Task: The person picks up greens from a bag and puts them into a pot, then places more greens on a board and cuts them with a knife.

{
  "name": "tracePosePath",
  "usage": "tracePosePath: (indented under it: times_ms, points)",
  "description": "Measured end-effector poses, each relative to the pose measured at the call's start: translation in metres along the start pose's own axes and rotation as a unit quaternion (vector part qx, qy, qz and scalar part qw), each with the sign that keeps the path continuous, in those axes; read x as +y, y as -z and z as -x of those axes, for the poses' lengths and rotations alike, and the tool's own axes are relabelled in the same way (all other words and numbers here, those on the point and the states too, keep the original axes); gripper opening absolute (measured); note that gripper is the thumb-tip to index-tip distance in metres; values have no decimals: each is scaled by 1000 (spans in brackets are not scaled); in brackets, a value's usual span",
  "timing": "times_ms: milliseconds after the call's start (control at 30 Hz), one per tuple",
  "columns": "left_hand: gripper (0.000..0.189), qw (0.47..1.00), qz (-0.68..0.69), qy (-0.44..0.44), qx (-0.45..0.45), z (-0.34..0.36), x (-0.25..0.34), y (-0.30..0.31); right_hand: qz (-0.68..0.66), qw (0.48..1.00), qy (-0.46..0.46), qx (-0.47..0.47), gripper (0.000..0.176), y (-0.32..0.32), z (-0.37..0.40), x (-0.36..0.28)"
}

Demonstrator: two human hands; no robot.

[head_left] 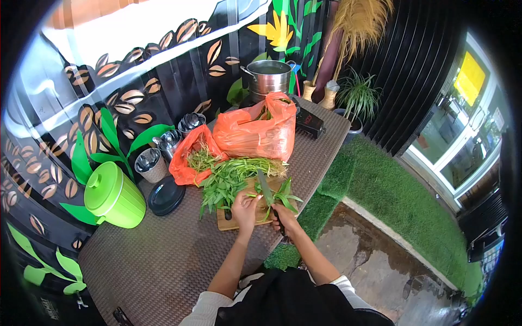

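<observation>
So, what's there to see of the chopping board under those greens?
The chopping board looks like pale brown wood, rectangular, lying flat on the brown woven table, close to the edge where the person stands. A dark slot shows near one corner. Leafy greens cover most of it and spill past its far side. The left hand rests on it, pinching stems, and the right hand holds a knife with its blade over the board. Only the near strip is bare.

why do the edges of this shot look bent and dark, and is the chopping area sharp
Head view: a fisheye lens bows the table edge and blackens the corners; the upper-left wall is blown out white; the middle is evenly lit, so the knife, greens and cutting board read fairly sharp.
</observation>
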State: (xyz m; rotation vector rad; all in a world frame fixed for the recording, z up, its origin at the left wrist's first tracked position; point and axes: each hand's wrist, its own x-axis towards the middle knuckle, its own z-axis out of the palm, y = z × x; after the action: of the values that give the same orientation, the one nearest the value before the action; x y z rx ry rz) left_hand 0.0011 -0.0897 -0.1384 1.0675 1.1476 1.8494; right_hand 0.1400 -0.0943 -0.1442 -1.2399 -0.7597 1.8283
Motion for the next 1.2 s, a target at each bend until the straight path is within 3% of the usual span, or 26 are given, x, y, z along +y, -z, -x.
tracePosePath:
  times_ms: [33,67,100,167,367,500,567,667,900,1067,1200]
  points:
    - [19,1000,-4,11,-6,-2,-1,4,43,998,-38,-14,27,8,-4,2]
    - [20,1000,-8,21,-12,-4,-3,6,133,991,24,-13,23,16,-13,10]
    - [20,1000,-8,21,-13,-5,-7,8,133,991,25,-12,23,17,-15,12]
    - [26,998,3,68,-6,-5,-16,13,373,889,261,37,18,18,-18,16]
    - [36,990,63,126,-9,-8,-9,14,541,802,250,40,21,17,-22,21]
    - [37,989,52,133,-24,-10,-8,16,480,856,187,55,23,19,-37,25]
    - [38,987,49,150,-11,-9,-1,13,404,870,274,73,24,31,-63,37]
    - [39,987,22,156,-35,-10,-5,15,337,877,308,151,24,6,-34,-7]
    - [30,987,8,134,-87,-4,-12,8,260,903,329,93,26,-7,-22,-30]
    - [27,972,34,172,-156,1,-8,7,132,948,281,69,19,-14,-20,-22]
    - [30,967,3,172,-188,-4,5,7,112,956,264,57,18,-9,-13,-24]
